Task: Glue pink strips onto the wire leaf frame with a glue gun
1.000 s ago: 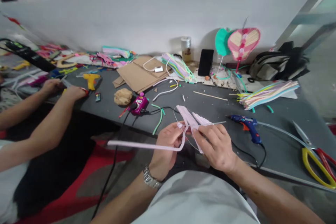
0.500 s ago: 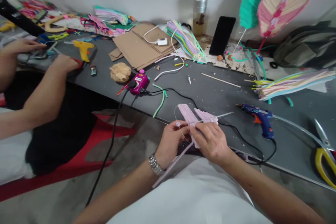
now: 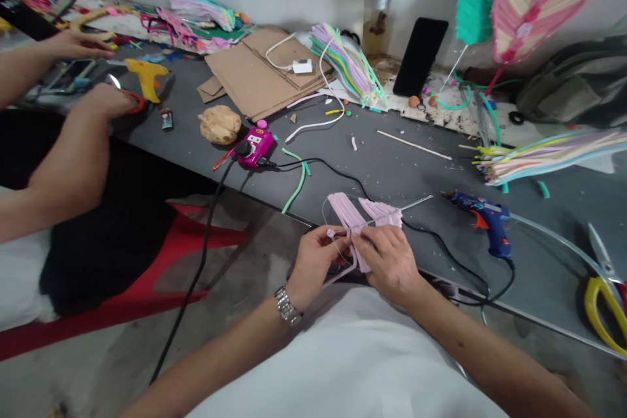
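We are working with both hands on a bunch of pale pink strips point(image 3: 360, 206). The bunch sits just over the front edge of the gray table point(image 3: 392, 166), a little to the left of the blue glue gun point(image 3: 482, 225) and nearer to us.

Our left hand point(image 3: 316, 264), with a silver watch point(image 3: 287, 305) on its wrist, is closed on the left side of the bunch. The thumb and fingers pinch the strips together. Our right hand point(image 3: 390, 262) is closed on the right side, with its fingers curled over the strips. The two hands touch each other in the middle.

The strips fold into two flat, ribbed parts that stand up side by side, a bit like small wings. More pink ends hang down toward our shirt. A thin clear wire loop point(image 3: 324, 215) curves around the left side, and a thin pale stick point(image 3: 416, 202) pokes out to the right.

A black cord point(image 3: 443, 241) runs between the bunch and the blue glue gun. Yellow scissors point(image 3: 605, 317) lie to the right of the blue glue gun. Far to its left, another person's hand point(image 3: 100, 101) is beside a red loop handle point(image 3: 137, 103). We cannot tell if that hand is gripping it.
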`<state>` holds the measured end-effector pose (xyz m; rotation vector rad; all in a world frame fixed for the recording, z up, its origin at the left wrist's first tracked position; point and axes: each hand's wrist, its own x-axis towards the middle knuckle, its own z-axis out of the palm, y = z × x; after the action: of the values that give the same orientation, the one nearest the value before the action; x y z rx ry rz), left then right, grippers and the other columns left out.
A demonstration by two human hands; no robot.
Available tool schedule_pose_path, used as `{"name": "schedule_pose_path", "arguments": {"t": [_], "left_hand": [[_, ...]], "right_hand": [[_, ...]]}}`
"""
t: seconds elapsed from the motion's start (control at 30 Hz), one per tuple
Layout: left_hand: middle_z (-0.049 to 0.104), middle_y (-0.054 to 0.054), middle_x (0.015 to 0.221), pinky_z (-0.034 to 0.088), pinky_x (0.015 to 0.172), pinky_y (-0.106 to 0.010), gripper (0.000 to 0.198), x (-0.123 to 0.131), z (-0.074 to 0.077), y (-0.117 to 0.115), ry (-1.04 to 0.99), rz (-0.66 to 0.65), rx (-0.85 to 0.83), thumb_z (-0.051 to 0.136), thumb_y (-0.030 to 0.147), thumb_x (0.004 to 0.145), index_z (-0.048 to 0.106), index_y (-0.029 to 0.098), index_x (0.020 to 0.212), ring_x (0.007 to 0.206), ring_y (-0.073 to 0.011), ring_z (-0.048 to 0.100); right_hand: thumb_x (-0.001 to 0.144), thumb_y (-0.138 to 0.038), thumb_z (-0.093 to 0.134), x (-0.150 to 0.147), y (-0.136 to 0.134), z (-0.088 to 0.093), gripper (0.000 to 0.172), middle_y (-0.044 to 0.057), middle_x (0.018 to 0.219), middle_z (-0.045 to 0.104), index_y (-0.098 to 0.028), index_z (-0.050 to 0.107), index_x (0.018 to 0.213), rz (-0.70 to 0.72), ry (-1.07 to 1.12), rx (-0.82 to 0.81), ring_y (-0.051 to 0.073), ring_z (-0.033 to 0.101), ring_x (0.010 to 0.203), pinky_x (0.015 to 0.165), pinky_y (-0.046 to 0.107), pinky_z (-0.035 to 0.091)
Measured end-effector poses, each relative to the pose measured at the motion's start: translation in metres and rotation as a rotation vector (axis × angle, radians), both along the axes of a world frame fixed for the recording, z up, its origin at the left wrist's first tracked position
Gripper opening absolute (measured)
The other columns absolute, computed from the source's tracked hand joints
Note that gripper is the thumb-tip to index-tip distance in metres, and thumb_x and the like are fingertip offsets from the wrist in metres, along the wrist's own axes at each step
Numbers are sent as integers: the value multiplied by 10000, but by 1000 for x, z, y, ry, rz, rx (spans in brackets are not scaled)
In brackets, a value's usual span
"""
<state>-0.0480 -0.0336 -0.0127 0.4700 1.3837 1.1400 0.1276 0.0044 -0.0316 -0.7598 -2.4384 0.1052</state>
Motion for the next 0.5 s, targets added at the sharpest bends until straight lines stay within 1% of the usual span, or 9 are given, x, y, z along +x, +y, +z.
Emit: {"name": "schedule_pose_path", "arguments": {"t": [0.07, 0.17, 0.3, 0.4, 0.5], "left_hand": [[701, -8, 657, 493, 538, -230, 454, 1, -2, -1, -11, 31, -12, 952, 405, 574, 710, 148, 861, 591, -144, 636], [714, -12, 702, 501, 542, -231, 469, 6, -3, -2, -52, 63, -34, 960, 397, 547, 710, 147, 854, 596, -139, 643], [732, -34, 769, 494, 581, -210, 333, 14, -2, -6, -121, 58, -80, 918, 309, 584, 772, 125, 820, 632, -111, 628], [745, -47, 761, 517, 637, -224, 261, 16, -3, -11, -156, 50, -126, 869, 256, 611, 795, 130, 827, 663, -125, 652], [778, -77, 829, 553, 705, -267, 252, 15, -4, -14, -167, 9, -168, 835, 247, 626, 809, 133, 849, 695, -150, 682]], "right_hand": [[825, -61, 545, 1, 0, -3, 457, 117, 1116, 695, -159, 701, 1243, 2, -11, -5, 248, 594, 999, 871, 411, 437], [831, -72, 551, 2, 1, -7, 446, 118, 1132, 701, -160, 698, 1243, -12, -17, -14, 253, 583, 1021, 896, 419, 421], [853, -98, 567, 2, 3, -9, 392, 117, 1153, 706, -163, 702, 1215, -33, -44, -37, 254, 568, 1029, 906, 418, 400], [864, -97, 571, 2, 4, -9, 369, 116, 1149, 707, -148, 701, 1205, -35, -59, -36, 260, 558, 1039, 913, 422, 388], [879, -117, 579, 2, 4, -6, 352, 128, 1157, 704, -121, 694, 1211, -30, -89, -32, 276, 546, 1056, 922, 437, 378]]}}
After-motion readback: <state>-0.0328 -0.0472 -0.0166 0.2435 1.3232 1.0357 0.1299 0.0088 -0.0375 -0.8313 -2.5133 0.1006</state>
